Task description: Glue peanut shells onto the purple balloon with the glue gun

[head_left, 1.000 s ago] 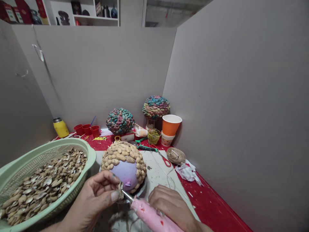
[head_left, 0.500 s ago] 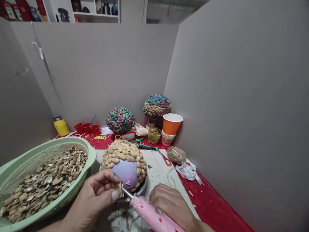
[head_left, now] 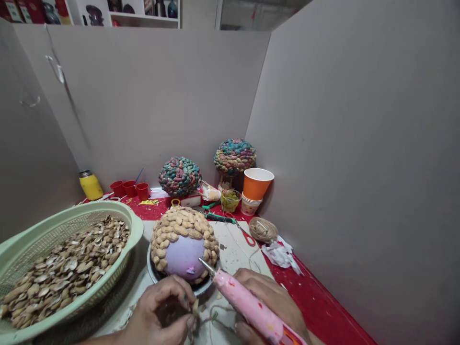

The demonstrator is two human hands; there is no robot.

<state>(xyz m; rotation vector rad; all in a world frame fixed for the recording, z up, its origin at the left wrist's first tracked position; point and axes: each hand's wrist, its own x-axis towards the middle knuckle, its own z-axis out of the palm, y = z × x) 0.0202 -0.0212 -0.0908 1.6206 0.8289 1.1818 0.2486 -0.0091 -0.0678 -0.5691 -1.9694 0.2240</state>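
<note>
My left hand (head_left: 161, 311) is closed in a pinch on a peanut shell (head_left: 195, 309), low in front of the ball. My right hand (head_left: 276, 297) grips a pink glue gun (head_left: 244, 299), its metal nozzle pointing up and left toward the ball. A lilac balloon (head_left: 183, 254) sits in a dark bowl with a pale rim (head_left: 151, 269). Peanut shells (head_left: 181, 220) cover its top and sides, while a bare patch with the pinkish knot faces me. The nozzle tip overlaps the balloon's right side in view; whether it touches cannot be told.
At left stands a green basket (head_left: 138, 230) of peanut shells. Behind are two colourful shell-covered balls (head_left: 179, 176), red cups (head_left: 143, 191), an orange cup (head_left: 257, 184) and pliers (head_left: 219, 218). Red-handled scissors (head_left: 247, 237), twine (head_left: 263, 231) and crumpled tissue (head_left: 282, 256) lie at right.
The nozzle has left the peanut shell and moved up and right, with my right hand shifting right. My left hand has lowered, carrying the shell down and slightly right.
</note>
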